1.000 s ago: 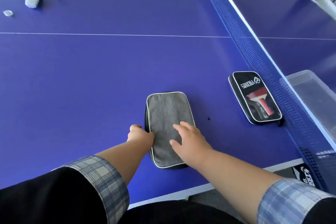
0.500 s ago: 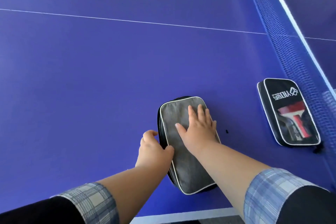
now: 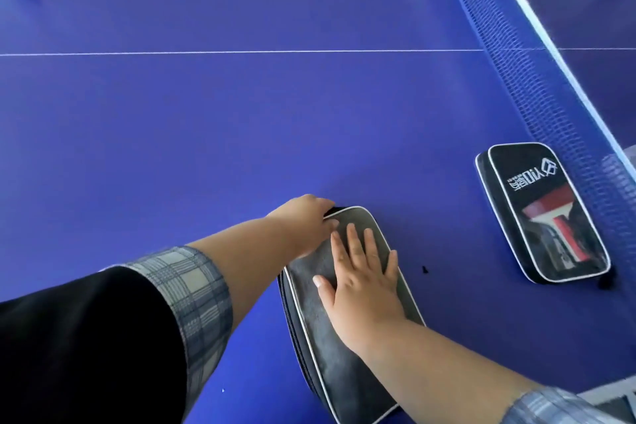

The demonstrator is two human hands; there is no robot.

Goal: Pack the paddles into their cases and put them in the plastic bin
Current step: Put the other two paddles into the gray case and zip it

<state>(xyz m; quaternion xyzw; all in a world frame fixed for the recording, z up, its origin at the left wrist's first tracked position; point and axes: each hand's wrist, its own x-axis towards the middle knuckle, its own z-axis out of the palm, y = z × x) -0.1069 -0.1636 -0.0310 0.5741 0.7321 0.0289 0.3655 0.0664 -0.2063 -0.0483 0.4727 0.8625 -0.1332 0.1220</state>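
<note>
I judge the step as zipping shut the grey case (image 3: 344, 348), which lies on the table (image 3: 206, 148) at its near edge. Right hand (image 3: 361, 282) is flat, fingers straight, pinning it. Left hand (image 3: 303, 220) is at the far corner; I cannot tell its grasp. Next calls for a steady pull along the zip (image 3: 288, 320). The second case (image 3: 547, 213) waits beside the net (image 3: 516, 62).

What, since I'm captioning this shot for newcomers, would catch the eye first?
The grey case at bottom centre of the blue table, with both hands at it: the right hand lies flat on top, and the left hand is at its far corner. Next comes the black case to the right, beside the net, with a red paddle showing through its window.
</note>
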